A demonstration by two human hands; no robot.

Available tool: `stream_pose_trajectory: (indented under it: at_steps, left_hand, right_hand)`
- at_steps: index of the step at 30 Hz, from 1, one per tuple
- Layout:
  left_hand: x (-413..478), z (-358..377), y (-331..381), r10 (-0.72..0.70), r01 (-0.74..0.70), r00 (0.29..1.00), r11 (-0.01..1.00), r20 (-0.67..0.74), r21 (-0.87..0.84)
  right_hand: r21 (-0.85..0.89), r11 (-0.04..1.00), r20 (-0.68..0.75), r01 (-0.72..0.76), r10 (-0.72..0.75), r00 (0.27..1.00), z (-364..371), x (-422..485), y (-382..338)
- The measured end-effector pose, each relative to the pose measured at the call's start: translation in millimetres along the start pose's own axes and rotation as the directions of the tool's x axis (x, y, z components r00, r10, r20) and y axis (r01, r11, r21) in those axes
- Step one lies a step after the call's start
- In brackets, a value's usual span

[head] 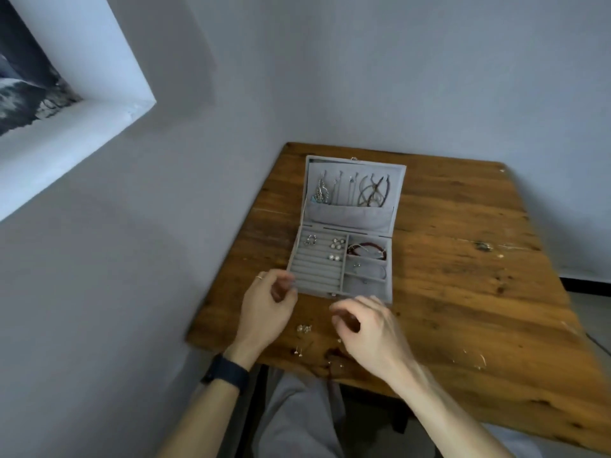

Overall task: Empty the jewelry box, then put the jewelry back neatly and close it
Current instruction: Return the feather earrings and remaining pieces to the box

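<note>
Plainly, a worn wooden table [463, 292] fills a corner of grey walls, with a window recess [76, 77] at left. The jewelry box [389, 269] lies open toward the rear left, and scratched wood spreads to its right. Loose earrings [304, 328] sit near the front edge. The left hand [264, 305] curls at the box's front-left corner and the right hand [370, 332] curls just before it. Blur hides whether either grips anything.

I see a worn wooden worktop [463, 259] pushed into the corner of a pale grey wall [396, 77]. Its boards carry pale scratches, and there is a dark blemish [485, 246] toward the far right. Up on my left there is a deep white recess [82, 127] with something dark and blurred inside it. A dark wristband [228, 371] and grey trousers [297, 414] sit low in view. At the right edge a dark skirting strip [582, 285] meets a pale floor [591, 312].
</note>
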State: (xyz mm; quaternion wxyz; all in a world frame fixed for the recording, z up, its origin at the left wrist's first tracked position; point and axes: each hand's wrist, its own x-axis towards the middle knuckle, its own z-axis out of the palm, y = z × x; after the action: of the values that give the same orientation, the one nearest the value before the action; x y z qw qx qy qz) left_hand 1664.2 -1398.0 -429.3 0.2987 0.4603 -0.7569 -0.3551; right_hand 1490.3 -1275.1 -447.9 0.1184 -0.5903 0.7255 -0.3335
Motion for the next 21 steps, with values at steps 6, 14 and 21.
stream_pose_trajectory:
  at_steps: [6, 14, 21]
  left_hand:
    - [-38, 4, -19, -0.038, 0.018, 0.977, 0.995, 0.212, 0.098]
    - [-40, 5, -20, 0.021, -0.073, 0.972, 0.974, 0.234, 0.216]
    - [-38, 3, -24, 0.016, -0.072, 0.969, 0.973, 0.247, 0.221]
  right_hand:
    - [-0.132, 0.991, 0.085, 0.011, 0.001, 0.996, 22, -8, -13]
    - [-0.158, 0.987, 0.086, -0.012, 0.026, 0.996, 35, -4, -24]
    - [-0.144, 0.989, 0.124, 0.018, 0.0, 0.992, 36, 2, -25]
